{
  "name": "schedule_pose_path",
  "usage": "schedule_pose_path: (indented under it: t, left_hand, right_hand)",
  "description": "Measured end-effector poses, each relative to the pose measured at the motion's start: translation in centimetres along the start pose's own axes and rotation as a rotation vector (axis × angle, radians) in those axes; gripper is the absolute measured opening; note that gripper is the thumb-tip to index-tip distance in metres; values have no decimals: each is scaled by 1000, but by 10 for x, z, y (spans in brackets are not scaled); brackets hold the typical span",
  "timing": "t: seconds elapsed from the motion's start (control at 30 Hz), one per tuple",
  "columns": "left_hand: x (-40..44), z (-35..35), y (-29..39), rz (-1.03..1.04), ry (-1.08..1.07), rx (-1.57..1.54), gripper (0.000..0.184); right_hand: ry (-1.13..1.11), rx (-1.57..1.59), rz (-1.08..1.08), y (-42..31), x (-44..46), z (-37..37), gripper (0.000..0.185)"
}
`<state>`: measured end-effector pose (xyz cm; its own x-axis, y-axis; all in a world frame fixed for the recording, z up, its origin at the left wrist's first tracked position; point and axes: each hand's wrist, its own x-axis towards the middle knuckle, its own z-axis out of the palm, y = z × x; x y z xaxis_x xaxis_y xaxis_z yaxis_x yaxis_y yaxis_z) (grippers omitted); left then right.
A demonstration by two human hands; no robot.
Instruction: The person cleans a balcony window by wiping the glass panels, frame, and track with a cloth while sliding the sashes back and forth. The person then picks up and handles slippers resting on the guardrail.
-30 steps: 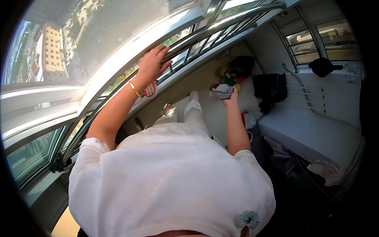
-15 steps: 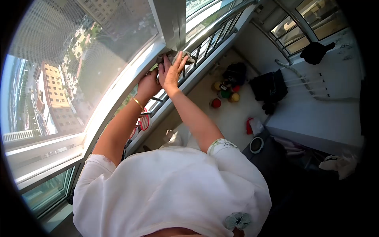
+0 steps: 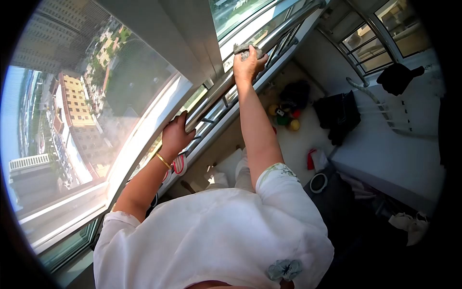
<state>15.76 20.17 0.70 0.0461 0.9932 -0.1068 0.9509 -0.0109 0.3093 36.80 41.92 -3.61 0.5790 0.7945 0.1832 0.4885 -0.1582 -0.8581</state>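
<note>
My right hand (image 3: 246, 66) is closed on a crumpled grey cloth (image 3: 244, 50), pressed against the metal railing (image 3: 284, 28) in front of the window. Lower on the same railing, my left hand (image 3: 176, 136) has its fingers wrapped round the bar. A yellow bangle (image 3: 163, 160) circles the left wrist. Just below that hand hangs a red-and-white striped item (image 3: 179, 164).
Large window panes (image 3: 130, 96) stand at the left, with buildings outside. On the floor are several round coloured items (image 3: 293, 124). Dark fabric (image 3: 338, 111) hangs by a white ledge (image 3: 390, 164) at the right. A black cap-like item (image 3: 398, 78) is above it.
The right hand went from low at the right to beside the left hand, then up along the railing with the cloth. The left hand is now lower on the bar. The view has shifted.
</note>
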Motion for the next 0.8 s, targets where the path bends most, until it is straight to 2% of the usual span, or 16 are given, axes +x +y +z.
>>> schedule_pose_path:
  t: [0.03, 0.1, 0.13, 0.2, 0.27, 0.3, 0.33, 0.37, 0.47, 0.5, 0.53, 0.63, 0.67, 0.7, 0.77, 0.8]
  left_hand:
    - [-2, -1, 2, 4, 11, -7, 69]
    - [-1, -2, 1, -3, -4, 4, 67]
    - [0, -1, 0, -14, -5, -4, 69]
    - [-2, -2, 1, 7, 26, 19, 69]
    - [-1, -3, 2, 11, 33, 24, 68]
    - [0, -2, 3, -7, 22, 0, 68]
    - [-1, -3, 4, -11, 17, 19, 68]
    - [0, -3, 4, -8, 10, 39, 68]
    - [-1, 2, -1, 5, 13, 39, 68]
    - [1, -1, 2, 13, 23, 40, 68]
    - [3, 0, 4, 5, 31, 54, 65]
    - [2, 3, 3, 40, 73, 55, 61]
    - [6, 1, 3, -8, 11, 59, 62]
    - [7, 2, 1, -56, -53, 67, 63]
    - [4, 10, -9, 61, 68, 33, 64]
    - [4, 10, -11, 50, 60, 32, 66]
  right_hand:
    - [0, -28, -4, 3, 19, -1, 49]
    - [-57, -53, 126, -7, 59, -13, 49]
    - [-54, 59, 213, 15, 93, 3, 56]
    - [-108, -7, 202, 36, 122, 10, 72]
    - [-91, 14, 199, 51, 131, 13, 60]
    - [-44, -2, 93, 55, 123, 17, 54]
    - [2, -44, -29, 52, 104, 14, 48]
    - [-2, -277, -203, 29, 69, 0, 40]
    - [46, 76, -317, 15, -35, -12, 35]
    - [-34, 363, -175, 6, -75, -17, 35]
    - [-85, 415, -133, -3, -115, -24, 35]
    - [-210, 353, -236, -8, -205, -41, 33]
    - [-307, 603, -93, -8, -219, -47, 26]
    - [-280, 552, -97, 2, -231, -60, 20]
    - [-362, 480, -57, 35, -244, -102, 21]
    - [-371, 411, 3, 64, -252, -124, 19]
